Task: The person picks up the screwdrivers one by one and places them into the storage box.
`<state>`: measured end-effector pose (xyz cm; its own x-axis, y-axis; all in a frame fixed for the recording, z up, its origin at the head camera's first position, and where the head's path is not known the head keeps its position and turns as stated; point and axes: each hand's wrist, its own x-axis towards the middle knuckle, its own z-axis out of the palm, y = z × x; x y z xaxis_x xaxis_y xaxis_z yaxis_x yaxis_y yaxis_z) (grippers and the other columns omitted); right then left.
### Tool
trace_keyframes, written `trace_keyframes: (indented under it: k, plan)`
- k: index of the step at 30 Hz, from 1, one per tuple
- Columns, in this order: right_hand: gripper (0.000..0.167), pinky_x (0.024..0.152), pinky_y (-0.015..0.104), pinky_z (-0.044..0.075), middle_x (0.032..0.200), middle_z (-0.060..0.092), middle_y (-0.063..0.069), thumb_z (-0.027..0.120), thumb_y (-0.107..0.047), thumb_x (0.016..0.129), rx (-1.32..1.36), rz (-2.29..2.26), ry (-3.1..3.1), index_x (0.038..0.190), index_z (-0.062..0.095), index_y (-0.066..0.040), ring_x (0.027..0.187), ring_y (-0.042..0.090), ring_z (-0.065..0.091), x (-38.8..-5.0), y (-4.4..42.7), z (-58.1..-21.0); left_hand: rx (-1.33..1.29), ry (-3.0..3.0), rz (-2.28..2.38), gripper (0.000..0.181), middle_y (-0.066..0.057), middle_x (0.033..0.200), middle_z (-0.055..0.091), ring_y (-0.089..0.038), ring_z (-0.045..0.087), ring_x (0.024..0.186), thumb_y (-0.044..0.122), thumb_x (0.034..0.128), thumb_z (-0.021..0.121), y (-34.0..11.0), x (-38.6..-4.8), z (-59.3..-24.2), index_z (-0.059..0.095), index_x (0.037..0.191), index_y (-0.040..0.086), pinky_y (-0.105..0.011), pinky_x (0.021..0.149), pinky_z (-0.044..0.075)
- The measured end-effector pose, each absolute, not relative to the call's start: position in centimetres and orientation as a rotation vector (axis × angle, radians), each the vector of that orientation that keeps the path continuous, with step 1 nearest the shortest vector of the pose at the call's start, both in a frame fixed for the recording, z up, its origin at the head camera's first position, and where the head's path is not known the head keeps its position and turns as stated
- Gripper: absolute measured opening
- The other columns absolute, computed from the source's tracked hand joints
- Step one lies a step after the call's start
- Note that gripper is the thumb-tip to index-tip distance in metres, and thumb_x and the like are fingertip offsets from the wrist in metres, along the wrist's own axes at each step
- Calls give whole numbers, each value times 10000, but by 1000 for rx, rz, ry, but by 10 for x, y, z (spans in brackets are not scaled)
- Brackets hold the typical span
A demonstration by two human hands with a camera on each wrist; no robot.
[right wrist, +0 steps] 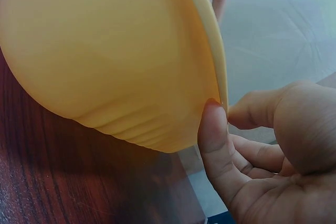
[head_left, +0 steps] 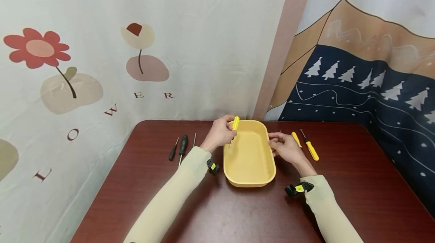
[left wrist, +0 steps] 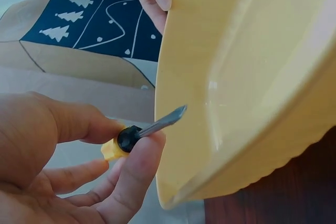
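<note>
- A person's left hand (head_left: 221, 134), thumb and fingertips drawn together, pinches a yellow-handled screwdriver (head_left: 236, 123) above the left side of a yellow tray (head_left: 250, 160).
- The right hand (head_left: 288, 148) pinches the tray's right rim.
- The screwdriver looks light, rigid (its smooth shaft probably slippery), best held by the handle.
- The tray, apparently thin plastic, invites a rim grip.

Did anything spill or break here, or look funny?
No, nothing stands out. The yellow tub shows no cracks, and I see no spill on the table. One screwdriver is held at the tub; the others lie flat.
</note>
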<state>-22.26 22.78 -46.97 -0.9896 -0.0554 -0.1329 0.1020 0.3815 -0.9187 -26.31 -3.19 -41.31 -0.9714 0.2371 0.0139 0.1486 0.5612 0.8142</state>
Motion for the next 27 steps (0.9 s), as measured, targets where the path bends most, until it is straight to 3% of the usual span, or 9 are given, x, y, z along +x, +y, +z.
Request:
trace_keyframes:
  k: [10, 14, 20, 23, 27]
  plan:
    - [420, 687, 290, 631, 1136, 653, 215, 592, -139, 1020, 61, -1648, 2506, 1421, 561, -20, 769, 208, 682, -223, 227, -469, 402, 2663, 1297, 657, -82, 824, 627, -138, 624, 584, 33, 885, 672, -18, -265, -410, 477, 1509, 89, -250, 524, 571]
    - [423, 683, 291, 632, 1136, 653, 219, 594, -135, 1018, 52, -1654, 2507, 1421, 560, -13, 767, 207, 684, -223, 227, -469, 404, 2617, 1290, 669, -96, 794, 641, -168, 668, 546, 35, 901, 669, -12, -266, -411, 447, 1528, 101, -310, 561, 606]
    - [424, 672, 292, 631, 1128, 654, 220, 599, -132, 1017, 35, -1659, 2510, 1420, 562, -9, 755, 203, 685, -224, 227, -470, 391, 2613, 1212, 664, -80, 729, 685, -229, 713, 559, 45, 916, 664, -3, -265, -412, 430, 1534, 101, -288, 574, 591]
    - [422, 668, 290, 630, 1121, 654, 220, 602, -131, 1016, 36, -1658, 2515, 1418, 564, -8, 748, 199, 684, -224, 228, -471, 363, 2620, 1167, 660, -107, 813, 714, -214, 697, 537, 56, 909, 676, 3, -264, -413, 447, 1525, 118, -359, 612, 629]
    - [422, 671, 292, 630, 1121, 654, 217, 601, -131, 1017, 37, -1651, 2517, 1419, 563, -10, 749, 201, 685, -224, 228, -471, 351, 2633, 1097, 651, -156, 1103, 712, -166, 658, 504, 66, 902, 689, 11, -265, -414, 467, 1511, 123, -420, 667, 649]
